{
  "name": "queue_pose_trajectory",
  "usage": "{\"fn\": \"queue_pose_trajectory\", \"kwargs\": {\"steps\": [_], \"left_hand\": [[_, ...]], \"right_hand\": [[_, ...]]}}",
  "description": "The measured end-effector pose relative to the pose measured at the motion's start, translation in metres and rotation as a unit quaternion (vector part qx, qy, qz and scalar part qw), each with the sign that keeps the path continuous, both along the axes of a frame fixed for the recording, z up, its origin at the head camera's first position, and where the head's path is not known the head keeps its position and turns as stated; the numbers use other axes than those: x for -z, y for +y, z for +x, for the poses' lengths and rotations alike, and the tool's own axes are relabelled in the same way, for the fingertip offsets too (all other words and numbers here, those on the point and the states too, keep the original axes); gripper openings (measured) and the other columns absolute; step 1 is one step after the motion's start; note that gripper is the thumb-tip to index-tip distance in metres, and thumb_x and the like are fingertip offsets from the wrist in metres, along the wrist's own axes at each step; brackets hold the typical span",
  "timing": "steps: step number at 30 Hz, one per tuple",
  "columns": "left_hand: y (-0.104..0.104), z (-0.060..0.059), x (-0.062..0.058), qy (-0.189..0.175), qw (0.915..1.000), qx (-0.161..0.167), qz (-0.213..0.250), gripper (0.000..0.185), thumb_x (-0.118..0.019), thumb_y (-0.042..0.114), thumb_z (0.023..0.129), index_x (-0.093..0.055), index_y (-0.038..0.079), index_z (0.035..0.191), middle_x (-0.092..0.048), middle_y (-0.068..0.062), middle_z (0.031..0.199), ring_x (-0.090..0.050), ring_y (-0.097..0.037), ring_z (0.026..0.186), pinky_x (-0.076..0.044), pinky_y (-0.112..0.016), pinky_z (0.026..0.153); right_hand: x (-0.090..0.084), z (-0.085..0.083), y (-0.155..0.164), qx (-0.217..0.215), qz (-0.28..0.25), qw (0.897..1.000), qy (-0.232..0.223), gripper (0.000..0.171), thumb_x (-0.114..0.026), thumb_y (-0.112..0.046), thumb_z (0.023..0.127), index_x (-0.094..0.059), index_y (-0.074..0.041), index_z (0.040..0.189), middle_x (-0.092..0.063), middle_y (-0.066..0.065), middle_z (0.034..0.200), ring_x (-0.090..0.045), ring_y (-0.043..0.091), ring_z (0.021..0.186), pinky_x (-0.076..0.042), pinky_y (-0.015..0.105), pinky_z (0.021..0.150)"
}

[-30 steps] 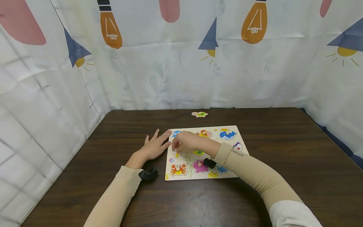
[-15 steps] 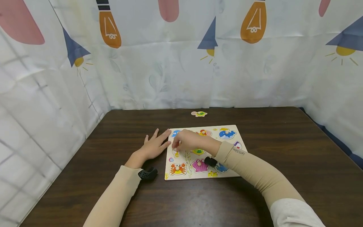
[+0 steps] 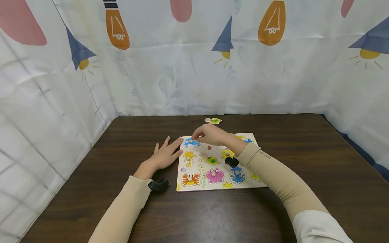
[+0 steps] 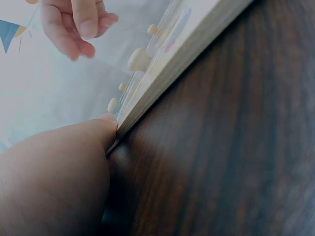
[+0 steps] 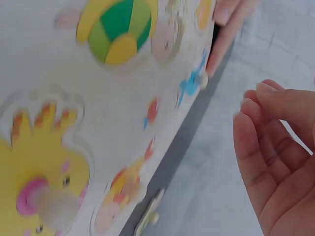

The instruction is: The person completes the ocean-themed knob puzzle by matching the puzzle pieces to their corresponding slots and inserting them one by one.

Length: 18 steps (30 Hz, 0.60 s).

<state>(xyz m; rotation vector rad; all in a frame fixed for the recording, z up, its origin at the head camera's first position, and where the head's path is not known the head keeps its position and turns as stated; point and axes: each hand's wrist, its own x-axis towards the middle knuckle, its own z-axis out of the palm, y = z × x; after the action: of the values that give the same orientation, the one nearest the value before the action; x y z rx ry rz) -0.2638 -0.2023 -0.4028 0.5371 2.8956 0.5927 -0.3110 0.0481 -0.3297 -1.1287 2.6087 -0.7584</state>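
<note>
The puzzle board (image 3: 217, 162) lies in the middle of the dark table (image 3: 304, 162), and its knobbed pieces stand up from it, so a low pass over it meets them. The left hand (image 3: 165, 156) lies flat against the board's left edge and closes that side. The right hand (image 3: 209, 134) and its forearm cross above the board from near right to far left. A loose turtle piece (image 3: 213, 120) lies just beyond the far edge. The table is bare at the right and along the near side. The curtain (image 3: 194, 67) bounds the far, left and right sides.
</note>
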Motion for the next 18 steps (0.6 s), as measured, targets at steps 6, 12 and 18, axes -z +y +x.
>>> {"fn": "queue_pose_trajectory", "kwargs": {"steps": [6,12,18], "left_hand": [[-0.002,0.000,-0.002,0.006,1.0000,-0.004,-0.005,0.066,-0.043,0.046,0.109,-0.021,0.020,0.166,-0.017,-0.003,0.171,0.001,-0.041,0.156,0.006,-0.075,0.112],[-0.001,0.000,-0.001,0.005,1.0000,-0.001,-0.004,0.065,-0.042,0.045,0.110,-0.020,0.021,0.166,-0.016,-0.003,0.171,0.001,-0.040,0.156,0.006,-0.074,0.113],[0.000,-0.002,0.001,0.004,1.0000,0.004,-0.005,0.066,-0.042,0.046,0.110,-0.019,0.021,0.166,-0.015,-0.002,0.171,0.002,-0.039,0.156,0.006,-0.074,0.113]], "right_hand": [[-0.002,-0.023,0.017,0.062,-0.024,0.997,0.035,0.021,-0.066,-0.007,0.101,-0.075,-0.001,0.119,-0.073,0.009,0.113,-0.067,0.023,0.104,-0.055,0.036,0.092],[-0.001,-0.040,0.031,0.127,-0.024,0.991,0.039,0.023,-0.065,-0.004,0.101,-0.073,0.000,0.122,-0.072,0.013,0.121,-0.067,0.028,0.107,-0.054,0.038,0.090],[0.006,-0.056,0.041,0.166,-0.002,0.985,0.044,0.026,-0.061,-0.004,0.103,-0.071,0.000,0.127,-0.069,0.016,0.123,-0.063,0.032,0.113,-0.052,0.042,0.093]]}}
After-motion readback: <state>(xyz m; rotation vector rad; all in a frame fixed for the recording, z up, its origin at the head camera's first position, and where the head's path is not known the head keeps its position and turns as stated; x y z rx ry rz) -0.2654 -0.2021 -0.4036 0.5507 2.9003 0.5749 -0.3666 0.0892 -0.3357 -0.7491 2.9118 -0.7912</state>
